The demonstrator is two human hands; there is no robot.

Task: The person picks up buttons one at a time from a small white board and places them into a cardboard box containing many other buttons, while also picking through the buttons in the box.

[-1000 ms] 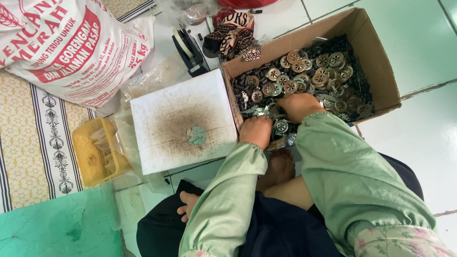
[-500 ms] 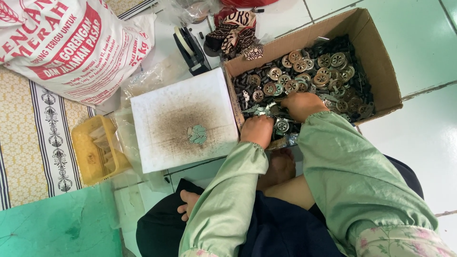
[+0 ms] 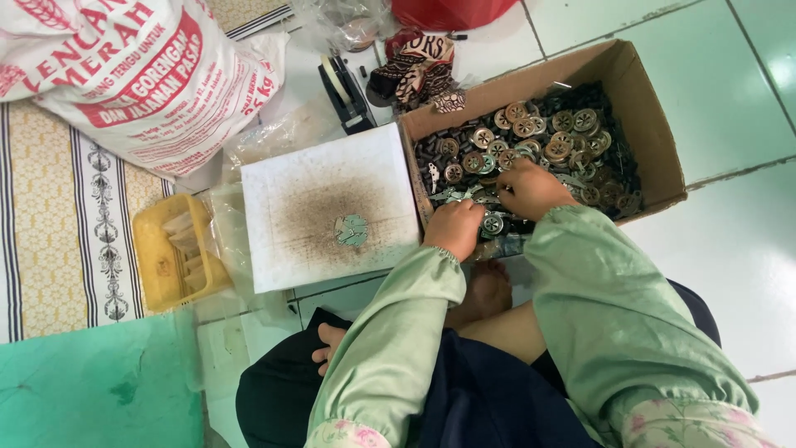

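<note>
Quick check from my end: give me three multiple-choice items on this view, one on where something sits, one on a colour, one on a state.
1. Where does the white board lie relative to the cardboard box?
A. inside it
B. beside it, on the side of the yellow tray
C. on top of the printed sack

2. What colour is the small tray next to the white board?
A. yellow
B. blue
C. black

3. How do the two hands stand?
A. both resting on the lap
B. both down in the box among the round pieces
C. one lifting the tape dispenser

Answers: 1 B, the board's edge meets the box wall, with the tray on its far side. 2 A, the tray is plainly yellow. 3 B, the left hand and right hand are both at the round pieces in the box.
</note>
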